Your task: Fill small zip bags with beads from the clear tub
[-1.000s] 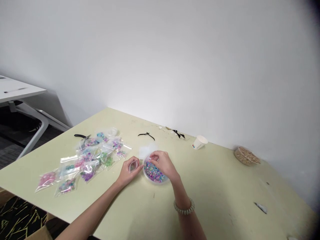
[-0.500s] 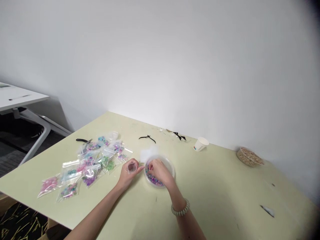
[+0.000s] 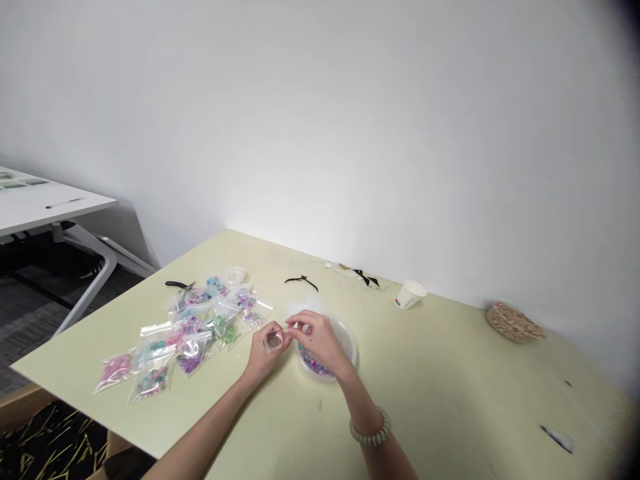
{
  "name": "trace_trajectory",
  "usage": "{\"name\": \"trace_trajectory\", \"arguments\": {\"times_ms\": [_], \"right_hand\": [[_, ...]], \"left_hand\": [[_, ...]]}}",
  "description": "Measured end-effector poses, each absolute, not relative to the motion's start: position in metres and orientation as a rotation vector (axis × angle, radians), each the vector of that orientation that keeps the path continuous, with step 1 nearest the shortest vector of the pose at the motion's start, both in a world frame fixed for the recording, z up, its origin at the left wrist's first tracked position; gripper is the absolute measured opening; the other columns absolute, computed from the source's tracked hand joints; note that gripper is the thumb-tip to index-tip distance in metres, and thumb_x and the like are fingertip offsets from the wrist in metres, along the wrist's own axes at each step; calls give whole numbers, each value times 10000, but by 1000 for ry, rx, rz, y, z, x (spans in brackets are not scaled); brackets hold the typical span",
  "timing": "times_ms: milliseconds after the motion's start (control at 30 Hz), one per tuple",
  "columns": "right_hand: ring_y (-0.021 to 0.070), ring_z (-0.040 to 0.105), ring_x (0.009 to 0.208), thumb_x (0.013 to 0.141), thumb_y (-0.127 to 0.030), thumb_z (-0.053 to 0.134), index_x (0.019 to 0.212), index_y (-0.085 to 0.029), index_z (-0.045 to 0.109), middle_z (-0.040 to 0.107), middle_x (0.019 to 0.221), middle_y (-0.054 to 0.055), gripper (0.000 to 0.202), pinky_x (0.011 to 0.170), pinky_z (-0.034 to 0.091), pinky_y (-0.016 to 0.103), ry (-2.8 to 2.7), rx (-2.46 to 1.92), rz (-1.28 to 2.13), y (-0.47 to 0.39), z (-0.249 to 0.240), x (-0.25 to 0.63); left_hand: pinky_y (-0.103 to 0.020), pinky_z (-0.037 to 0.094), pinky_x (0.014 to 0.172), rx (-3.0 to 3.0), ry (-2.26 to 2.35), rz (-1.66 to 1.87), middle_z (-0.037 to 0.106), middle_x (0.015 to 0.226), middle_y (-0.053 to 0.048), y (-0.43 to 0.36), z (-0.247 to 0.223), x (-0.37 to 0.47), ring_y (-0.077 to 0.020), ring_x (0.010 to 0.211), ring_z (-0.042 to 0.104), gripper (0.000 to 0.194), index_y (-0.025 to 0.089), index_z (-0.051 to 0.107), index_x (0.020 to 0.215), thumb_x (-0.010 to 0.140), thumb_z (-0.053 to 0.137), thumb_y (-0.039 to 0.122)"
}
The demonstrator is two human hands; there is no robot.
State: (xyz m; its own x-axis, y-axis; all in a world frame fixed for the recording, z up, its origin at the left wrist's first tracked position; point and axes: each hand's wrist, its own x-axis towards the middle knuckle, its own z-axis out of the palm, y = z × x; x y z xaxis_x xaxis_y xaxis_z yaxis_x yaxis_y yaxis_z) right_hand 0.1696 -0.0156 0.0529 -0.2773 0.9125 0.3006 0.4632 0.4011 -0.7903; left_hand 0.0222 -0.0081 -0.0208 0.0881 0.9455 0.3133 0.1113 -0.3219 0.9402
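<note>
Left hand (image 3: 264, 355) around clear plastic (image 3: 273, 341), right hand (image 3: 319, 342) over bead bowl (image 3: 346, 341)

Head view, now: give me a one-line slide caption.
Left hand holds a clear open-mouthed item, right hand close beside it, near a bowl of beads and bead-filled bags.

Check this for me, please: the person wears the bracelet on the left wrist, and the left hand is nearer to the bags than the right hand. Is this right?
Not quite: in the head view, the bracelet is on the right wrist, not the left. The left hand is nearer to the bags than the right hand.
</note>
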Motion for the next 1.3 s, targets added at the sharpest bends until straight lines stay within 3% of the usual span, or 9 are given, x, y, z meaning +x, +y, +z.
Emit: {"name": "trace_trajectory", "arguments": {"times_ms": [133, 300, 433, 733, 867, 1033, 1300], "right_hand": [[144, 610, 749, 758, -90, 617, 847, -124, 708, 684, 822, 64, 132, 724, 434, 218, -1971, -1522, 646, -11, 50, 197], [197, 589, 969, 721, -70, 644, 911, -139, 711, 684, 963, 81, 214, 823, 400, 227, -2140, -1828, 601, -5, 26, 201], [188, 602, 913, 731, -100, 652, 827, -145, 715, 690, 892, 70, 124, 761, 402, 215, -2153, -1866, 596, -1, 16, 193], [183, 596, 887, 751, -88, 607, 807, -159, 701, 682, 886, 66, 130, 727, 383, 228, -2161, -1899, 518, -4, 28, 199], [157, 595, 824, 794, -137, 607, 808, -171, 689, 673, 870, 45, 90, 731, 386, 226, -2069, -1705, 490, -10, 47, 195], [104, 577, 725, 780, -137, 647, 794, -172, 694, 644, 796, 3, 60, 706, 406, 187, -1957, -1177, 716, -17, 55, 168], [126, 588, 758, 783, -125, 636, 877, -165, 709, 653, 840, 30, 125, 738, 419, 205, -1972, -1307, 687, -14, 55, 177]], "left_hand": [[-219, 337, 558, 1610, 1146, 1299, 473, 582, 42, -9, -16, 24, -105, 557, 425, 274, 176, 472, 609, 732, 645, 350], [-216, 331, 549, 1621, 1174, 1287, 458, 577, 46, -8, -20, 23, -104, 551, 414, 282, 179, 467, 611, 736, 643, 361], [-216, 325, 541, 1639, 1173, 1276, 454, 577, 47, -7, -25, 21, -103, 545, 408, 286, 181, 463, 617, 739, 639, 369], [-218, 330, 539, 1672, 1217, 1271, 448, 567, 45, -6, -26, 20, -107, 543, 408, 294, 183, 461, 606, 737, 635, 380], [-218, 330, 543, 1695, 1199, 1266, 452, 572, 44, -5, -30, 19, -106, 545, 409, 285, 181, 459, 609, 741, 630, 367], [-219, 314, 520, 1683, 1137, 1263, 432, 558, 47, -5, -32, 20, -108, 529, 396, 253, 179, 457, 614, 737, 591, 356], [-220, 329, 524, 1666, 1197, 1275, 440, 554, 44, -6, -24, 19, -111, 524, 408, 268, 183, 459, 595, 723, 602, 370]]}}
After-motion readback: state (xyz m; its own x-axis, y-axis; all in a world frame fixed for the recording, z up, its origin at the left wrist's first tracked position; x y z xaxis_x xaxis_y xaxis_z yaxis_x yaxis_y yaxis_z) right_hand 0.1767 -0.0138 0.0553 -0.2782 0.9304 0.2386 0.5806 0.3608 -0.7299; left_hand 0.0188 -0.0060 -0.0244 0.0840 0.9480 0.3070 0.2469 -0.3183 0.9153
